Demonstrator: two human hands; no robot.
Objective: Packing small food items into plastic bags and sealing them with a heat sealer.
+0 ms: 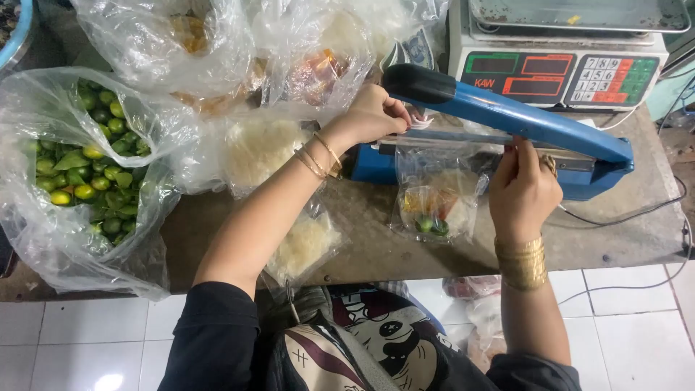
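Note:
A blue heat sealer [507, 116] lies across the table with its arm raised. A small clear bag [436, 195] holding noodles, small green limes and a red item hangs from the sealer's jaw toward me. My left hand [373, 114] rests under the handle end of the arm, touching a white plastic edge. My right hand [523, 185] pinches the right top edge of the small bag at the sealing bar. Gold bangles sit on both wrists.
A large clear bag of green limes [87, 166] stands open at the left. Bags of white noodles [260, 148] lie behind my left arm, another noodle bag [304, 246] at the table's front edge. A digital scale [565, 69] stands at the back right, cables trailing right.

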